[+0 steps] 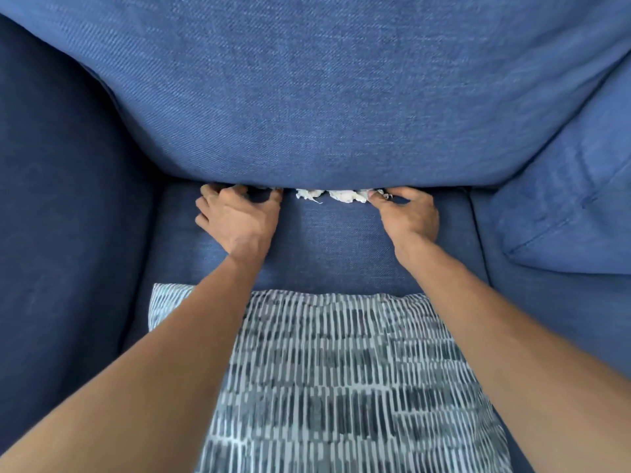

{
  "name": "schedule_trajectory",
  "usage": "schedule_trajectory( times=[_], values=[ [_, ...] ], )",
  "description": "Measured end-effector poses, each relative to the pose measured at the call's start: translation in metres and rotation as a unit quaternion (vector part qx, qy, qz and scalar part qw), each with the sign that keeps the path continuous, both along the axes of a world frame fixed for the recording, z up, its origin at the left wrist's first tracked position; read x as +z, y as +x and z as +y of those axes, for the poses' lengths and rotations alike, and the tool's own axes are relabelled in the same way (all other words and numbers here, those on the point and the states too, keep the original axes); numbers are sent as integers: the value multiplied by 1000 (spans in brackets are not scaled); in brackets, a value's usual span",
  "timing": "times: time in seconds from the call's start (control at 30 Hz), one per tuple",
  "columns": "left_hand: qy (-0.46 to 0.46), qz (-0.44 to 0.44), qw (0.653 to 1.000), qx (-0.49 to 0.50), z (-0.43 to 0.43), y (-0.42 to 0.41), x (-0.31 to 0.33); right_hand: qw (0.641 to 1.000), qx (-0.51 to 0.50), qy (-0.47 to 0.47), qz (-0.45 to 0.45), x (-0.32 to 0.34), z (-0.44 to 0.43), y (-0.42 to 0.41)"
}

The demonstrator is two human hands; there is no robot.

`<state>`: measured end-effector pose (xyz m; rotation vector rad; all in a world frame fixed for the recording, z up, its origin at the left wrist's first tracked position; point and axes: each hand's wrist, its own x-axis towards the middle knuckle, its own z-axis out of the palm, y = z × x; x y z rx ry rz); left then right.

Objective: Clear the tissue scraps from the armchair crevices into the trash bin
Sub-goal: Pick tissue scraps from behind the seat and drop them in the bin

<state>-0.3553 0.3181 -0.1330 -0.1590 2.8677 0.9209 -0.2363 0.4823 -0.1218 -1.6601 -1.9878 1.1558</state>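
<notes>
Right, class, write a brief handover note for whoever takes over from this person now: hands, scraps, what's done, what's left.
Left hand: fingertips in the rear crevice under the back cushion; any catch hidden.
Right hand: pinches the tissue scraps at their right end.
Scraps sit in that crevice between the hands; no bin in view.
Done: none visibly out. Left: pull scraps, bin them, check side crevices.

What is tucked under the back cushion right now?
White tissue scraps peek from under the back cushion; the right hand pinches one, the left hand rests beside them. Anything deeper is covered.
</notes>
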Motion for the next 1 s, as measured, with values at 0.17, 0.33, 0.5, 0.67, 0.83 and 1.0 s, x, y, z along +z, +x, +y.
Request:
schedule_trajectory(
  times=[0.17,0.33,0.5,0.67,0.83,1.0],
  values=[
    [26,-14,998,47,11,2,-1,1000,-18,-5,4,-2,-2,-3],
    [25,-10,997,74,13,-4,-8,1000,-17,-8,2,-6,-4,-3],
    [15,-2,999,51,9,-8,-9,1000,7,-7,-16,-9,-2,-2],
    [111,-6,994,23,-9,-4,-4,998,50,0,-45,3,-1,7],
    [154,-11,987,34,-38,12,17,984,145,90,-49,21,-10,23],
    [211,-15,974,81,-79,23,50,965,226,131,-28,55,-27,42]
  ],
)
